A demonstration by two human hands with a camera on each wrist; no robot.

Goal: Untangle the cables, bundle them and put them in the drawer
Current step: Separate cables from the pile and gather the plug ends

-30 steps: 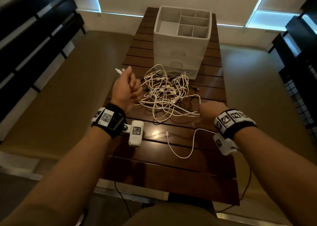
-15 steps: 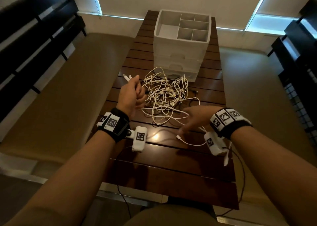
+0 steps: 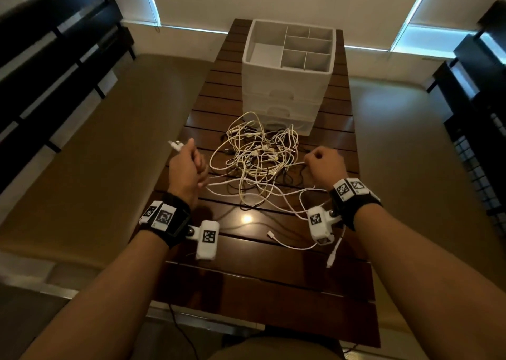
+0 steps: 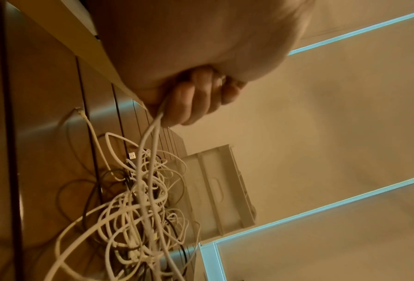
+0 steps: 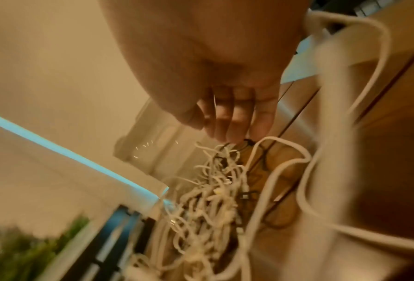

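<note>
Gripping two white cable ends in left hand (image 3: 186, 168), pinching a strand (image 3: 297, 164) with right hand (image 3: 324, 165), easing apart slowly, avoiding tightening the tangle (image 3: 260, 157) between.

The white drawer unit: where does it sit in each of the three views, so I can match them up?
Head: the white drawer unit stands upper centre at the table's far end, beyond the cable tangle.
Left wrist: lower centre-right, tilted, just past the tangle.
Right wrist: a blurred pale block left of centre, behind the right hand's fingers.
Shared landmark: the tangle of white cables, directly in front of the unit in every view.
</note>
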